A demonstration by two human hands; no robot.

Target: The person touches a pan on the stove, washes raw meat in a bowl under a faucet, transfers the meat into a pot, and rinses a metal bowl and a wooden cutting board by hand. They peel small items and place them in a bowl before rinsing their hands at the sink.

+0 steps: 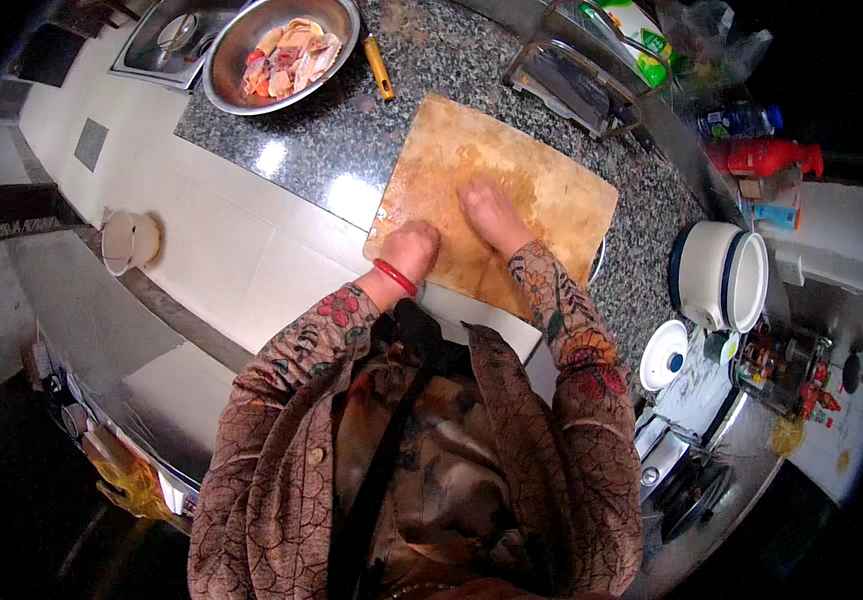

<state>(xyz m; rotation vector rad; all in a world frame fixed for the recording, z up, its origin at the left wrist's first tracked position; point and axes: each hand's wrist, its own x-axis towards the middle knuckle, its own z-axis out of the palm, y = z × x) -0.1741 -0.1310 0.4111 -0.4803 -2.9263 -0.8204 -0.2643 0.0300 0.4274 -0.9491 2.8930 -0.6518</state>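
Observation:
A wooden cutting board [552,200] lies on the speckled granite counter, with damp, darker patches on its surface. My left hand [410,250], with a red bangle at the wrist, is curled into a fist over the board's near left part. Further in, my right hand [490,212] rests on the board with its fingers bent down and drawn together. What either hand holds, if anything, is hidden beneath the fingers. Beyond the board to the left stands a steel bowl [220,75] of raw meat pieces [292,62]. A tool with a yellow wooden handle [379,68] lies beside the bowl.
At the far left is a steel sink [142,58]. A metal rack [572,85] stands behind the board. To the right are a white pot with blue bands [707,275], its white lid [663,355] and a stove [667,455]. A bucket [130,243] sits on the floor at left.

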